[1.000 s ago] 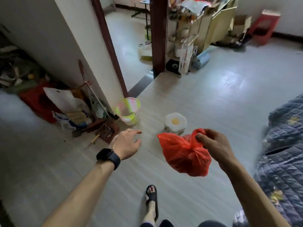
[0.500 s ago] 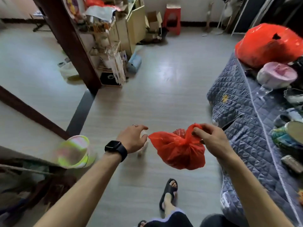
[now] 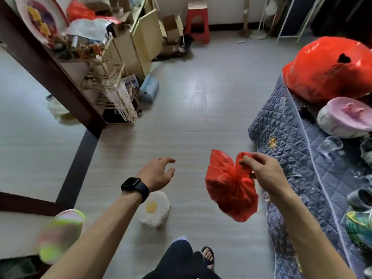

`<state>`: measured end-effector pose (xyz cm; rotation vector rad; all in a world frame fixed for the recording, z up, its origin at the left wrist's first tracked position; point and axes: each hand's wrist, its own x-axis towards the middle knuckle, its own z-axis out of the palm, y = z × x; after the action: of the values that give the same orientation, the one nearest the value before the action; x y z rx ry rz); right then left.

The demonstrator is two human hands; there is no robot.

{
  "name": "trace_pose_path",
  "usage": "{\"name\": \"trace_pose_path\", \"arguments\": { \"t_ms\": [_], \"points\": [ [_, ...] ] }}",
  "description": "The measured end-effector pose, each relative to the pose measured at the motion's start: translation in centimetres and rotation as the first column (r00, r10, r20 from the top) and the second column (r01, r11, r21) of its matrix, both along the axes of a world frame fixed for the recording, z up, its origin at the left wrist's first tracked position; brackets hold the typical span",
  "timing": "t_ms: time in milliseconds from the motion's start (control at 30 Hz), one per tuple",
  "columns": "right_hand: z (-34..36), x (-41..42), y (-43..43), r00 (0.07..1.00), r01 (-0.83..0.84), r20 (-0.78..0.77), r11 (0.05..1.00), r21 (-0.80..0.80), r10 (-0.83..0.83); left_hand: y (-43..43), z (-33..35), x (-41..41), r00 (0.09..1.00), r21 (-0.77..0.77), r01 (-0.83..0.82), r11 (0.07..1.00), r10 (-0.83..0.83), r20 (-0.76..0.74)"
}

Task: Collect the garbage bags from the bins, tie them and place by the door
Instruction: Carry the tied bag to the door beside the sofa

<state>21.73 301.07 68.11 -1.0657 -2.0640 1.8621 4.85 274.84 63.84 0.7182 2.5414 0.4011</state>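
Since half a second ago the view has swung further into the room and the hands have drawn apart: the left hand (image 3: pixel 158 174), then just beside the bag, now sits well clear of it. Right hand (image 3: pixel 263 171) pinches one handle ear of the red garbage bag (image 3: pixel 231 192) between thumb and fingertips. The bag hangs in the air over the floor (image 3: pixel 201 109), near the edge of the bed (image 3: pixel 285 141). Its second ear stands up free. Left hand is released, fingers loosely spread, holding nothing. Step, as judged: bag is out of the bin (image 3: pixel 60 234) and its neck is gathered, but I cannot tell whether a knot is made. Next move calls for the left hand to take the free ear and cross it over the pinched one, then carry the bag to the door. Room: pale plank floor, egg-shaped cushion (image 3: pixel 154 210) below the left wrist, bin blurred at lower left, cluttered shelf (image 3: pixel 112 81) by the dark door frame (image 3: pixel 50 77), larger red bag (image 3: pixel 330 71) on the quilted bed.
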Motion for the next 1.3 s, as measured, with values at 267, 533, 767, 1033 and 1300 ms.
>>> {"name": "trace_pose_path", "arguments": {
  "t_ms": [267,533,767,1033,1300],
  "points": [
    [-0.7,-14.7,12.2,1.000,0.006,0.003,0.998,0.070,-0.006,12.9,-0.5,-16.9,0.997,0.035,0.049,0.998,-0.047,-0.054],
    [5.7,-30.8,26.2,0.998,0.059,-0.025,0.982,0.178,-0.056,29.5,4.6,-36.2,0.964,0.044,0.192,0.980,-0.179,-0.198],
    [4.8,-42.4,39.8,0.997,0.072,-0.056,0.976,0.205,-0.061,44.7,5.1,-48.6,0.939,0.076,0.295,0.952,-0.274,-0.209],
    [3.7,-56.5,58.0,0.994,0.080,-0.083,0.986,0.148,-0.068,63.0,5.8,-62.5,0.943,0.028,0.265,0.964,-0.253,-0.216],
    [4.7,-66.2,75.0,0.984,0.171,-0.073,0.975,0.139,-0.163,80.7,6.0,-74.5,0.930,0.059,0.326,0.943,-0.309,-0.199]
  ]
}}
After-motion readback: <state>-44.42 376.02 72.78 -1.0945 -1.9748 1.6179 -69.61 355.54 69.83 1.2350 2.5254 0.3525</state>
